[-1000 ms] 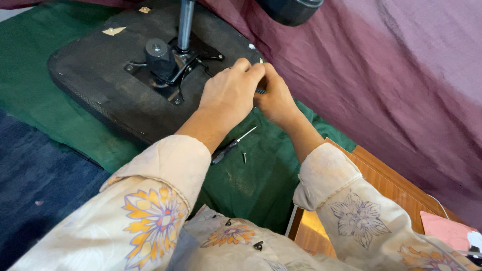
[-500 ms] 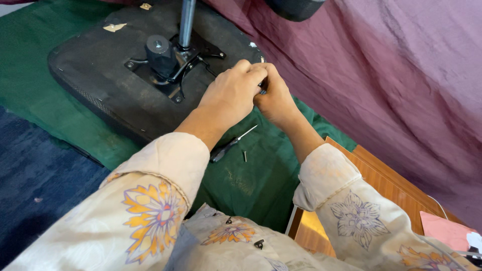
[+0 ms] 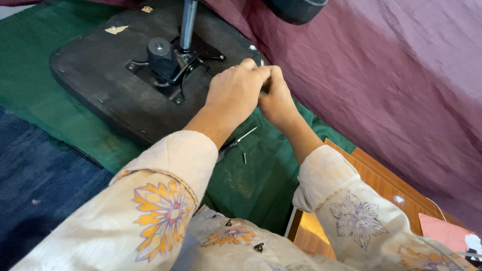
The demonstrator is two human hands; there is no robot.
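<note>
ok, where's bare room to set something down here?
Bare green cloth left of the seat base, and dark blue cloth below it. Crowded at the base's right edge, where left hand and right hand meet above the screwdriver and screw.

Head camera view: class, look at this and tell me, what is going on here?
A person in floral cream sleeves works at the edge of an upturned black chair seat lying on a green cloth. The left hand and right hand are pressed together at the seat's right edge; what they pinch is hidden. A screwdriver and a small screw lie on the cloth below them. The seat's metal post points upward.
</note>
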